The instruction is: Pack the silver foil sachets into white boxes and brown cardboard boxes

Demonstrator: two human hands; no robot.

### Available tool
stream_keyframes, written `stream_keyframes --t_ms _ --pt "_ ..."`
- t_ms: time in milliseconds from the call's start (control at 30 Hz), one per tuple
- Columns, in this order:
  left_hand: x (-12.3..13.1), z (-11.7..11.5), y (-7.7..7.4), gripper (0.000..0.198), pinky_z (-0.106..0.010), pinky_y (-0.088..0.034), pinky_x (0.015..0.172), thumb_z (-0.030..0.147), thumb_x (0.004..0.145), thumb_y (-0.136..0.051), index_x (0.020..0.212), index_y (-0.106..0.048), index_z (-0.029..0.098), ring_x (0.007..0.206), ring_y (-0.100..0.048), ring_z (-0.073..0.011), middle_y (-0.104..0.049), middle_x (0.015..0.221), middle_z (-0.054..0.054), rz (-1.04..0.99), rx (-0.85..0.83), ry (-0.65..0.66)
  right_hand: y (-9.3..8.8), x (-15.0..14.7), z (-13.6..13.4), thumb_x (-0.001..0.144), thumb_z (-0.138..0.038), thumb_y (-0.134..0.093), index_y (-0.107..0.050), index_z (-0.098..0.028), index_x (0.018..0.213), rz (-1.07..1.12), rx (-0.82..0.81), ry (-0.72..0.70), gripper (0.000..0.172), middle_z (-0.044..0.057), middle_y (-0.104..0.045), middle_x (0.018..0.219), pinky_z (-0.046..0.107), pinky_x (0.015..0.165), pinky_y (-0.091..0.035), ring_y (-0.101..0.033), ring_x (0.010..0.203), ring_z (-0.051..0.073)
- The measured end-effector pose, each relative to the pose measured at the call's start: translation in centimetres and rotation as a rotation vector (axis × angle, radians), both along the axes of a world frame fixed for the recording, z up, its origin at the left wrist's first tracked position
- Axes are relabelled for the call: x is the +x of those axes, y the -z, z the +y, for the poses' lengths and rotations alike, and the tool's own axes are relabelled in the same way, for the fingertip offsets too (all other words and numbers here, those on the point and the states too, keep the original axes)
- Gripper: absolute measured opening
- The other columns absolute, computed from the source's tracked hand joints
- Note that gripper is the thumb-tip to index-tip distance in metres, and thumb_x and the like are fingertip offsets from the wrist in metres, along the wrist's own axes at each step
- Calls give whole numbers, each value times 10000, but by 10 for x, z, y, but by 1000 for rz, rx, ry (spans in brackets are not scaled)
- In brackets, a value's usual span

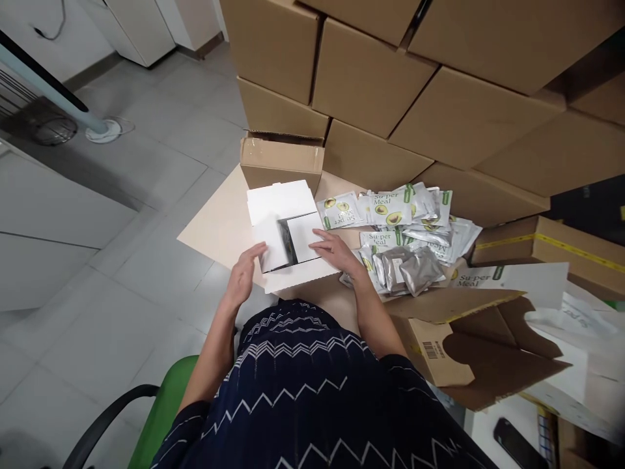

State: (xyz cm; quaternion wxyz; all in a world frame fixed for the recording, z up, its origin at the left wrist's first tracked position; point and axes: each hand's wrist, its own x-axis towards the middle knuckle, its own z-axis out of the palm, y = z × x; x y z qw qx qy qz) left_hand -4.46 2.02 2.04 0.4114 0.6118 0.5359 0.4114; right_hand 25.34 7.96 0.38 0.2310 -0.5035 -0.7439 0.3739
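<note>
A small white carton (pixel 283 231) lies on a flat sheet of cardboard (pixel 215 225) on the floor, its lid flap raised at the back. My left hand (pixel 244 277) presses the left inner flap down with flat fingers. My right hand (pixel 336 251) lies flat on the right inner flap. A dark gap shows between the two flaps. Just right of the carton lies a heap of several silver sachets (pixel 405 228) printed with avocados and "Super Meal".
A wall of stacked brown cardboard boxes (pixel 390 71) rises behind. An open brown box (pixel 280 159) stands behind the carton. Torn cardboard (pixel 469 339) and a white printed box (pixel 517 280) lie at right. A green chair (pixel 161 410) is under me.
</note>
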Motion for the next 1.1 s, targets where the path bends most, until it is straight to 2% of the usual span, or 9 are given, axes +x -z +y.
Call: stream_keyframes --t_ms 100,267,333,467,567,700,867,967,1100 --pt "4 1 -3 564 -593 -232 1199 557 1010 -264 1206 -696 252 1457 -323 -306 -579 1433 -69 351 15 222 2 -2 0 921 -230 -563 -789 -255 1049 56 -8 16 261 51 -534 1470 414 1129 -388 -548 1300 220" --pt "-7 2 -10 520 -621 -166 1210 513 1016 -296 1361 -591 260 1513 -210 -301 -442 1551 -63 476 -53 361 -1 1 1 924 -255 -566 -783 -246 1044 139 -92 25 248 51 -512 1490 411 1139 -382 -526 1329 214" --pt "-17 0 -12 538 -663 -113 1201 574 962 -434 1420 -522 307 1526 -173 -316 -396 1579 -57 486 -93 433 -3 10 1 940 -288 -547 -766 -254 1088 210 -166 9 267 43 -497 1503 408 1157 -363 -483 1372 203" --pt "-32 -6 -12 831 -710 -44 1175 612 762 -720 1492 -399 382 1539 -33 -365 -303 1624 -51 542 -159 521 -5 39 -2 933 -340 -566 -730 -319 1160 314 -286 -99 280 -1 -472 1523 416 1202 -293 -415 1425 178" --pt "-30 -10 -5 698 -732 -45 1162 555 777 -733 1416 -506 388 1536 -38 -373 -386 1586 -31 546 -122 389 -4 52 -8 871 -342 -651 -697 -352 1217 332 -342 -166 349 -12 -400 1571 428 1168 -347 -374 1451 195" --pt "-13 -10 8 428 -620 -266 1171 507 850 -666 1231 -665 311 1480 -285 -327 -612 1391 -63 331 -53 99 0 46 -11 802 -341 -693 -696 -309 1218 365 -409 -62 417 30 -439 1548 408 1074 -446 -445 1397 225" --pt "7 -2 18 608 -514 -404 1101 476 847 -671 1384 -514 239 1173 -627 -255 -738 1101 -88 35 -59 -229 10 18 -5 782 -407 -697 -630 -248 1286 441 -258 278 533 63 -668 1224 382 993 -489 -616 1076 194" --pt "12 3 24 671 -510 -405 1087 479 821 -693 1410 -473 243 1142 -625 -247 -723 1070 -75 49 -27 -308 15 6 -2 762 -390 -707 -549 -260 1385 379 -142 366 656 72 -623 1221 374 961 -503 -598 1015 185" --pt "10 7 35 750 -530 -413 1067 502 784 -717 1440 -442 263 1229 -550 -287 -591 1308 -126 162 25 -336 19 -3 -3 760 -345 -693 -431 -286 1484 247 -75 420 772 117 -472 1389 402 962 -502 -576 1072 207"
